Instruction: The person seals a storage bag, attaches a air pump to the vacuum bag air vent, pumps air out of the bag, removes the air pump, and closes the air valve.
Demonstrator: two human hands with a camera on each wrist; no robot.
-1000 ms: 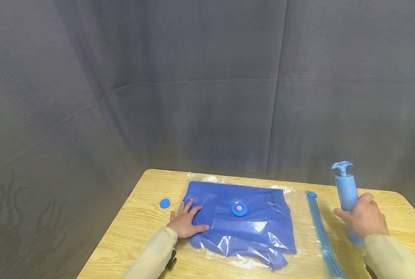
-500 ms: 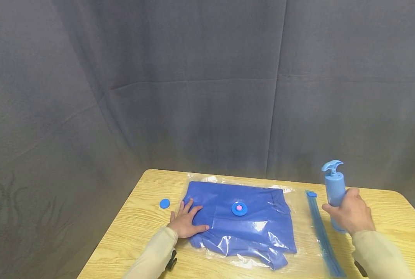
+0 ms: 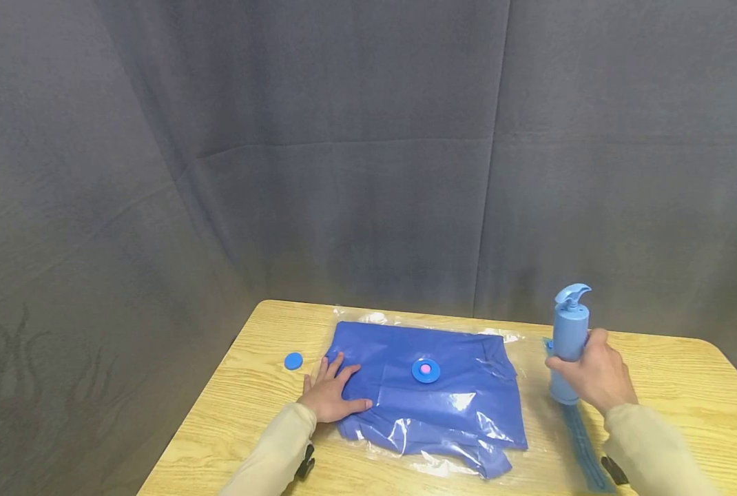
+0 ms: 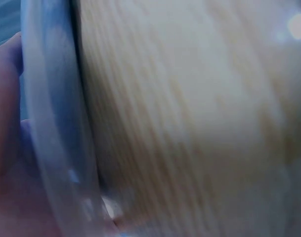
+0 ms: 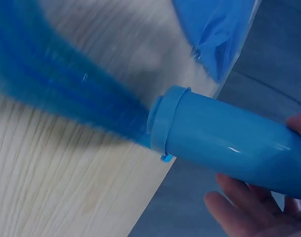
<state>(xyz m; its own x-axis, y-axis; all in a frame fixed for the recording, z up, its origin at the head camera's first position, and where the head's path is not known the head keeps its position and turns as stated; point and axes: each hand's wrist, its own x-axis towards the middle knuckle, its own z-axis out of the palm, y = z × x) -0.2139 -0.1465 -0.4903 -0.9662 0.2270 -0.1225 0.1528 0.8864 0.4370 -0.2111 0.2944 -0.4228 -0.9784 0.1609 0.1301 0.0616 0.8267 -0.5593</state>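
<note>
A clear vacuum storage bag point(image 3: 536, 413) lies flat on the table with folded blue fabric point(image 3: 368, 344) inside. On its top sits a round blue valve point(image 3: 426, 370) with a pink centre. My left hand point(image 3: 331, 399) rests on the bag's left side, fingers spread. With my right hand point(image 3: 600, 375) I grip a light blue hand pump point(image 3: 570, 337) by its barrel, T-handle upward. In the head view the pump overlaps the bag's blue zip strip point(image 3: 582, 441). The right wrist view shows the pump's collared lower end point(image 5: 170, 121) and fingers point(image 5: 239, 202) around the barrel.
A round blue cap point(image 3: 293, 361) lies on the wooden table point(image 3: 232, 386), left of the bag. A grey curtain point(image 3: 368, 207) hangs behind the table's far edge. The left wrist view is mostly blurred tabletop point(image 4: 165, 98).
My right hand has carried the pump leftward, from the table's right side to over the zip strip. My left hand has stayed in place on the bag.
</note>
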